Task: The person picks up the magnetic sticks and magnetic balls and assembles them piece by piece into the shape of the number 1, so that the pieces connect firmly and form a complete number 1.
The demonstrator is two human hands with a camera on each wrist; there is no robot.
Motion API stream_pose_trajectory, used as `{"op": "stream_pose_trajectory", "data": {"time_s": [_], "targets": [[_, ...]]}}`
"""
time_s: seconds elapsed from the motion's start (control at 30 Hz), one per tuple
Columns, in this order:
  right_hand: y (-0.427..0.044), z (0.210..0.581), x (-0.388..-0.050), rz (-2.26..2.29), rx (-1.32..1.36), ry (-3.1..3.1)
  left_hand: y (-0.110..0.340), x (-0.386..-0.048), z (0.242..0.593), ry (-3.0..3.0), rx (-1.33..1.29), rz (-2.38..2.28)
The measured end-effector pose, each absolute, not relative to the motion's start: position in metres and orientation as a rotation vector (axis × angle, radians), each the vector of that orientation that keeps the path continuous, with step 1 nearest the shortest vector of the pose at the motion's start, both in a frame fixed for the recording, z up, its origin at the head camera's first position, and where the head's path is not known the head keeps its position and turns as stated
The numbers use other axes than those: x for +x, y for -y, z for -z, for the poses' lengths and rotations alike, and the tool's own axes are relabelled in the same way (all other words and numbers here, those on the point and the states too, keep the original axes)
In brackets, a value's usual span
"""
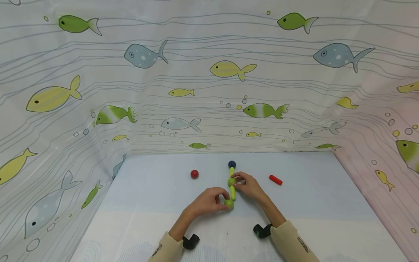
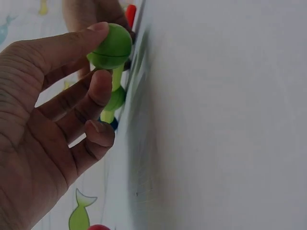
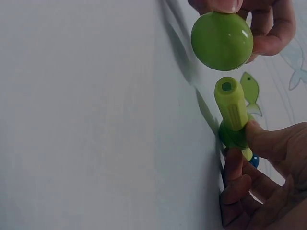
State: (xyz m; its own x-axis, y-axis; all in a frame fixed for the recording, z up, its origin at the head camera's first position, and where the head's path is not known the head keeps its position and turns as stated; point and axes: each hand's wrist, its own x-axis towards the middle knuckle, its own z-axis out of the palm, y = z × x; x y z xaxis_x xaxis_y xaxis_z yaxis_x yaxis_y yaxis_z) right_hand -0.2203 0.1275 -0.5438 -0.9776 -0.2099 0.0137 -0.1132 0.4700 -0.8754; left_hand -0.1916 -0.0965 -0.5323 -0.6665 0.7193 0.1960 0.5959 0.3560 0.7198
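My left hand (image 1: 211, 200) pinches a green ball (image 3: 222, 41) between thumb and fingers. Just beyond it, a yellow-green rod (image 3: 231, 103) points its open end toward that ball; the right wrist view shows a small gap between them. The rod's other end meets a second green ball (image 1: 231, 182), which my right hand (image 1: 249, 186) grips with thumb and fingertips. From there another yellow-green rod (image 1: 231, 171) runs on to a dark blue ball (image 1: 232, 164), so these pieces form a roughly straight chain on the table.
To the chain's left on the table (image 1: 147, 189) lies a red ball (image 1: 194, 174). A short red rod (image 1: 275, 179) lies to the right. Fish-printed curtains (image 1: 203, 105) rise behind the table and along both sides. Black devices (image 1: 262, 231) sit at both wrists.
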Motion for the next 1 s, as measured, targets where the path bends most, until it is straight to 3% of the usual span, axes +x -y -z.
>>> {"op": "stream_pose_trajectory", "data": {"time_s": [1.0], "targets": [[-0.126, 0.546, -0.222, 1.548, -0.275, -2.616, 0.086, -0.184, 0.535, -2.659, 1.244, -0.984]]}}
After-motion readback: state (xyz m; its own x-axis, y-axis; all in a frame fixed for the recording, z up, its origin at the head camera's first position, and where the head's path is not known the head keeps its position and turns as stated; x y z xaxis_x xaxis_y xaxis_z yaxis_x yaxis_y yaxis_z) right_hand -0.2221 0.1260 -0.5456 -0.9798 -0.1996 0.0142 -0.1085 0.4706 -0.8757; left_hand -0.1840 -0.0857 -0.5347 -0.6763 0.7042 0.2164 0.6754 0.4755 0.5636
